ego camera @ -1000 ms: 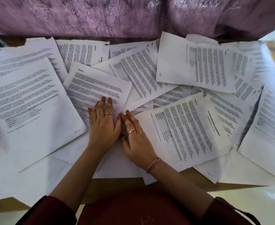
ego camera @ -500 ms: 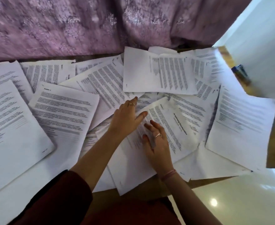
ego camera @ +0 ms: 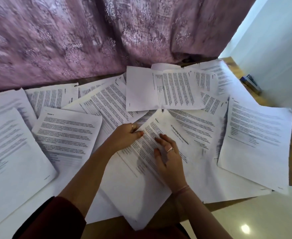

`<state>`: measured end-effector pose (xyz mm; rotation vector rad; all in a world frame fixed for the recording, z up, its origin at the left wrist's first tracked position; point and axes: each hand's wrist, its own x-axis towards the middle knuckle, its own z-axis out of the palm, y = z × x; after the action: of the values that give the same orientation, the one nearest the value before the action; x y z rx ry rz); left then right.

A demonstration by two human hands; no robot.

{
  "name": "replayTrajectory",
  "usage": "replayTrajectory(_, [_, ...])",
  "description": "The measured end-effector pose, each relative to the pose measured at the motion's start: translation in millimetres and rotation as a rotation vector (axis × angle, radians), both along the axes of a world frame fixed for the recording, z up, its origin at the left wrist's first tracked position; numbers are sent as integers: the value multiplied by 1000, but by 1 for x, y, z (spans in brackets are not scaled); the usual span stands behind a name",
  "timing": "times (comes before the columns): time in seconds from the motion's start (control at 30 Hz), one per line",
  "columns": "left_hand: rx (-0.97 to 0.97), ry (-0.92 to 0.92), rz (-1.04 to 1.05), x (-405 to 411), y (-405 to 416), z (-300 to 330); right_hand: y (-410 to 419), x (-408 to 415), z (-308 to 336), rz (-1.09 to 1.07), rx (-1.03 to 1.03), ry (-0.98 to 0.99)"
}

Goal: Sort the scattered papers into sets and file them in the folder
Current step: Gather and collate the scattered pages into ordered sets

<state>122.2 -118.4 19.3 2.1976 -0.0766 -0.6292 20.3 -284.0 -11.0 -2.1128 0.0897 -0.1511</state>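
Note:
Many printed white papers (ego camera: 67, 133) lie scattered and overlapping across a wooden table (ego camera: 233, 66). At the centre my left hand (ego camera: 126, 135) pinches the upper left edge of one printed sheet (ego camera: 141, 171), thumb on top and fingers curled under it. My right hand (ego camera: 169, 159) lies on the same sheet with fingers spread and fairly straight, a ring on one finger. Beneath that sheet a page with a bold sideways title (ego camera: 179, 135) shows. No folder is in view.
A purple patterned curtain (ego camera: 90, 40) hangs behind the table's far edge. A small dark blue object (ego camera: 250, 83) lies at the table's far right corner, by a white wall. A glossy pale floor (ego camera: 262, 219) shows at the lower right.
My left hand has gone from resting on the papers to pinching the central sheet's edge. My right hand has slid further onto that sheet. The camera has turned to the right.

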Motion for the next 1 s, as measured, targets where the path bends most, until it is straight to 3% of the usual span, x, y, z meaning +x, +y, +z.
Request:
replayTrajectory(0.27, [-430,240,376,-22,56,4,-10,22,8,-222,2,-90])
replayTrajectory(0.43, [-642,295,565,-35,77,-1,-8,34,12,-282,94,-68])
replayTrajectory(0.6, [-801,321,722,-41,77,-3,-2,49,17,-225,496,76])
replayTrajectory(0.67, [-836,383,717,-44,76,-3,-3,55,17,-168,599,169])
replayTrajectory(0.8, [-857,490,665,-48,78,-2,-4,62,12,-65,441,250])
replayTrajectory(1.0, [-819,422,820,-43,81,0,0,65,10,83,425,333])
